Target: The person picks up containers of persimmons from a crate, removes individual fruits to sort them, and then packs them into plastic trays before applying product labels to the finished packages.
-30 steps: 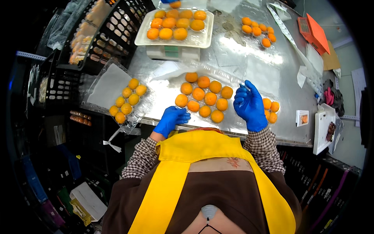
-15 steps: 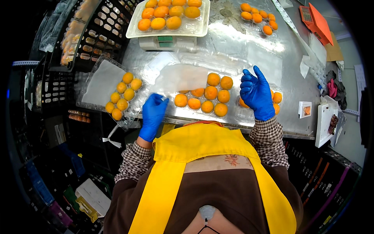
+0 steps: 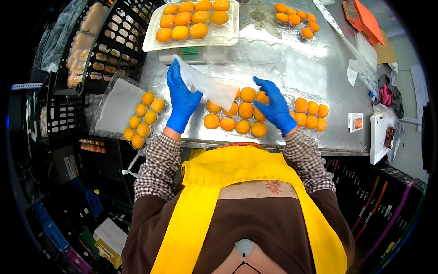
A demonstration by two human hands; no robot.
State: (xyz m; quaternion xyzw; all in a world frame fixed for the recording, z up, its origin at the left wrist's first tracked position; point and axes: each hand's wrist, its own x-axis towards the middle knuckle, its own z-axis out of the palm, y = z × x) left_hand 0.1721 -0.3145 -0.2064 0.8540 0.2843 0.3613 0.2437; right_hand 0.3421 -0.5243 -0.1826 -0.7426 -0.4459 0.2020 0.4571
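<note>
The white sheet (image 3: 211, 86) slants up from the far left part of the middle cluster of oranges (image 3: 245, 110), its lower end lying over a few of the fruit there, and most of the trouble would start with it. The left hand (image 3: 182, 98), left of that cluster, has the sheet's raised edge at its fingertips, thumb standing away; a hold that slight could let the sheet slip, fold or drop askew. Its top corner reaches toward the scale (image 3: 191, 54), beyond the cluster and to the left, so it might snag on the front of it; whether they touch I cannot tell. The right hand (image 3: 275, 108), at the cluster's far right corner, has its fingers spread and nothing visible in its grasp; if it swept inward too low, it could knock a fruit loose, or, swung outward, jostle the smaller group of oranges (image 3: 312, 108) just right of the cluster.
</note>
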